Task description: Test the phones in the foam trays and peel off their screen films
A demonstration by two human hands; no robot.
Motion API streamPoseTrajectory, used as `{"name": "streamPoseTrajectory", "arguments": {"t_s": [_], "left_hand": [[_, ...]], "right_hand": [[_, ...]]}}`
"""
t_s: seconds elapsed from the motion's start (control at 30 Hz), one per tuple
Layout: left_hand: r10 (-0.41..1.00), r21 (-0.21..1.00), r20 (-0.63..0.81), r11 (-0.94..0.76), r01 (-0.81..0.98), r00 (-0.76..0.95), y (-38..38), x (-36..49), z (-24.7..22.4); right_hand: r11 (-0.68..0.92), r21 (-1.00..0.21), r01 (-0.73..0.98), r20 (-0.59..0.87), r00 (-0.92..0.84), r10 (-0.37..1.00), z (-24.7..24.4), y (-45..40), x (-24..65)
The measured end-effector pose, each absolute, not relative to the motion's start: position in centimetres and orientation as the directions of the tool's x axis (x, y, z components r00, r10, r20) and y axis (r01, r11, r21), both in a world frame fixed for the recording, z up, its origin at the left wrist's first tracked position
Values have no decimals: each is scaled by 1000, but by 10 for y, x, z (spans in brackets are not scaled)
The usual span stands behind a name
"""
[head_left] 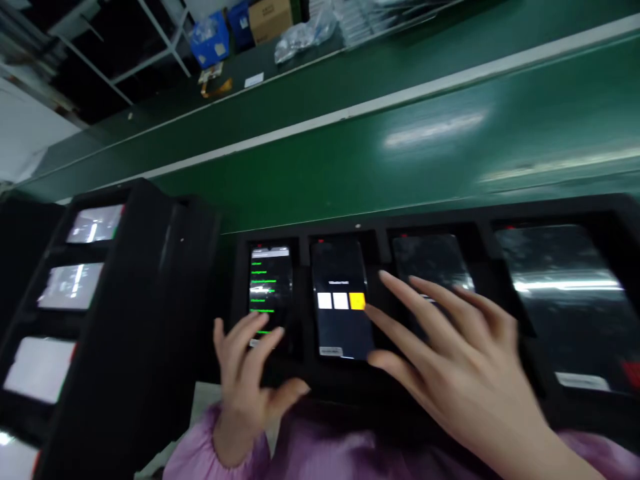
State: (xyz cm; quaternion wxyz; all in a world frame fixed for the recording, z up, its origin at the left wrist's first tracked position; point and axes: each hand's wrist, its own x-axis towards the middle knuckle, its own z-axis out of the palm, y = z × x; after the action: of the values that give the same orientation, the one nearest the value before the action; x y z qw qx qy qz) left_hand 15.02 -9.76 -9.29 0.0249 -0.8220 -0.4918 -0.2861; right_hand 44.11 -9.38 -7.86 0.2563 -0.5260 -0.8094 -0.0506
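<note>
Several smartphones lie face up in the slots of a black tray (305,327). My left hand (253,373) is spread over the lower part of the leftmost phone (273,267), whose dark screen lists lines of green text. Beside it, a second phone (340,333) shows two white squares and a yellow one. The index fingertip of my right hand (450,333) is at the yellow square's edge; whether it touches the glass I cannot tell. That hand's other fingers are stretched over a third phone (430,253) with a dark screen, partly hidden. Neither hand holds anything.
A larger dark-screened phone (560,267) lies at the right. Another black tray (115,320) on the left holds several phones with pale screens. Behind runs a green conveyor surface (300,180) with a pale rail; a blue bin (210,40), cardboard box (270,20) and plastic bags (305,40) stand beyond.
</note>
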Motion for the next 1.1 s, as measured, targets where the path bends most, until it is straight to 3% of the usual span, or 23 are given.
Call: {"name": "streamPoseTrajectory", "arguments": {"t_s": [0.1,0.2,0.4,0.6,0.87,1.0,1.1], "left_hand": [[851,246,487,-347,905,194,-102,117,-93],[889,200,395,-331,922,233,-107,103,-97],[908,154,343,-308,939,241,-112,108,-106],[835,270,524,-349,897,168,-117,106,-106],[833,259,524,-352,899,175,-125,107,-111],[822,256,531,-386,886,205,-120,119,-108],[813,246,543,-395,885,212,-117,125,-104]], "right_hand": [[526,-284,802,554,-311,772,-85,-100,445],[585,-296,755,566,-355,744,-94,-103,444],[609,-281,741,542,-401,739,-91,-104,436],[570,-302,764,516,-372,771,-90,-108,431],[540,-285,792,510,-352,785,-90,-104,424],[441,-319,839,471,-263,842,-89,-103,417],[484,-329,811,527,-267,807,-86,-114,438]]}}
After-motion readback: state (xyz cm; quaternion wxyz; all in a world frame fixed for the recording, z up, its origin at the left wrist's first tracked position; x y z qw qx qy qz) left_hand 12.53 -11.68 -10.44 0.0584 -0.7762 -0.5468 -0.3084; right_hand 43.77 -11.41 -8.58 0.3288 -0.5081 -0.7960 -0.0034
